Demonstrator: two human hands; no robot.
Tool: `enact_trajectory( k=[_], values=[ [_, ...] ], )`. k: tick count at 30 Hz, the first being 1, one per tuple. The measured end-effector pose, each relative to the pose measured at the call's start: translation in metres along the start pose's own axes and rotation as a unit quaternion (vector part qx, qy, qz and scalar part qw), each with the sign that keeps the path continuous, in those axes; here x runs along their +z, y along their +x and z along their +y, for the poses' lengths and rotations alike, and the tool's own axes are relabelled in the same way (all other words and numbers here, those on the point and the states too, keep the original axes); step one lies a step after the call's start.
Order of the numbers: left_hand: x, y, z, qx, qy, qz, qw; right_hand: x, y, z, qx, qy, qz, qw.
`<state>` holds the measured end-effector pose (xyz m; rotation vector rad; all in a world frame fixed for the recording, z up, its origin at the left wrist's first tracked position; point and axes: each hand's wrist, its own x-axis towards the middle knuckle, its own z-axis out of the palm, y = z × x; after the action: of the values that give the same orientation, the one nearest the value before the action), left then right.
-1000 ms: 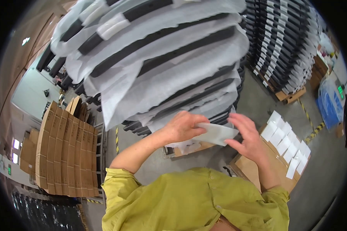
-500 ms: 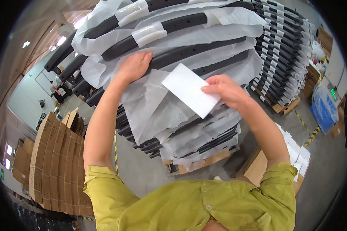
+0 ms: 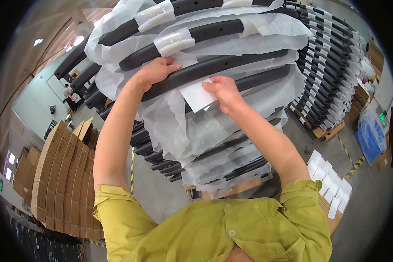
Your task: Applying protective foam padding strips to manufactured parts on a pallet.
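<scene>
Two hands reach up at the centre of the frame; the left hand point(image 3: 155, 70) curls over a long black curved bar point(image 3: 214, 67) wrapped in white foam sheeting point(image 3: 196, 126), gripping its upper edge; the right hand point(image 3: 222, 91) pinches a white paper slip point(image 3: 197, 95) between thumb and fingers — pressing it against the underside of that bar; more wrapped bars stack above and below; flattened cardboard boxes point(image 3: 59, 174) stand at lower left — loose white slips point(image 3: 329, 185) lie at lower right.
</scene>
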<state>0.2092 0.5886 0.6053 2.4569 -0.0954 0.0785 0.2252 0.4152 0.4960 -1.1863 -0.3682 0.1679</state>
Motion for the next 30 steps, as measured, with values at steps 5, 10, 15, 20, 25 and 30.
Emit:
enact_trajectory(
  k=[5,10,15,20,25,30],
  values=[
    [0.004,-0.007,-0.01,0.078,0.032,0.095,0.992,-0.01,-0.031,0.01,0.07,0.041,-0.092,0.992],
    [0.018,-0.014,-0.013,0.208,0.069,0.189,0.957,-0.016,-0.04,0.021,0.118,0.048,-0.105,0.986],
    [0.02,-0.015,-0.004,0.231,0.089,0.204,0.947,-0.019,-0.036,0.025,0.095,0.017,-0.121,0.988],
    [0.016,-0.011,-0.003,0.222,0.096,0.182,0.953,-0.041,-0.043,0.032,0.121,-0.015,-0.085,0.989],
    [0.017,-0.011,-0.005,0.206,0.087,0.18,0.958,-0.032,-0.048,0.021,0.125,0.059,-0.025,0.99],
    [0.015,-0.01,-0.006,0.204,0.09,0.169,0.96,-0.013,-0.035,0.029,0.085,0.006,-0.101,0.991]
  ],
)
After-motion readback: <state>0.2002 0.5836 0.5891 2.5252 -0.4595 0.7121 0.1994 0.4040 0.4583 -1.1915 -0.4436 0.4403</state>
